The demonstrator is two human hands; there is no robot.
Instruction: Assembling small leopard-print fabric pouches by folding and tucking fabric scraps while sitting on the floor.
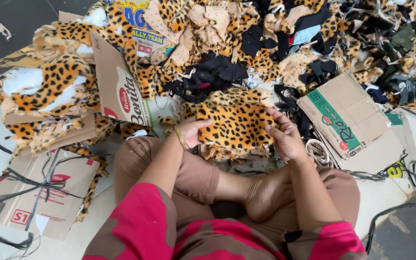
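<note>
Both hands pinch one piece of leopard-print plush fabric (234,126) and hold it spread just above the person's crossed legs. In the head view, the left hand (191,131) closes on the piece's left edge, thumb on top, a thin gold bangle (181,138) at the wrist. The right hand (285,137) closes on the right edge, fingers curled over the nap.

The piece is roughly rectangular and short-piled, orange-tan with black spots, its lower edge ragged and paler. It lies over a low stack of similar cuts.

Beyond it rises a broad scrap heap (285,43): leopard-print offcuts mixed with black, beige and pale blue cloth, all limp and crumpled, running off the top and right of the picture. At the left sit folded leopard pieces with white fleecy backing (49,86), piled on flattened cardboard.

A brown carton flap (116,82) stands tilted just left of the held piece. Another flattened carton (345,113) lies near the right hand, its corner close to the wrist. A third flat box tied with black string (42,192) lies at the lower left, well apart. Black cords (410,192) trail over the pale floor (391,192) at the right.

Open room is slight: fabric and cardboard crowd three sides, and the brown trousers (169,168) and bare foot (266,192) close the near side.
</note>
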